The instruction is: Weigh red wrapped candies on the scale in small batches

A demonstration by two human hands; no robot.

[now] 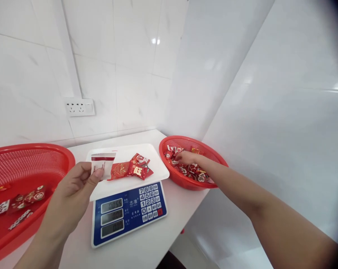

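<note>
My left hand (pixel 75 186) pinches a small white packet with a red band (pixel 102 163) above the near-left corner of the scale's white weighing tray (pixel 154 158). Several red candy packets (pixel 132 169) lie on that tray. The blue digital scale (pixel 128 213) shows lit digits on its front panel. My right hand (pixel 187 157) reaches into the red basket (pixel 214 154) on the right, its fingers curled down among the red wrapped candies (pixel 195 172); whether they grip one is hidden.
A large red basket (pixel 31 160) on the left holds a few red and white packets (pixel 20 203). Everything stands on a white counter (pixel 146 248) whose right edge drops off beside the scale. A wall socket (pixel 79 107) sits on the tiled wall behind.
</note>
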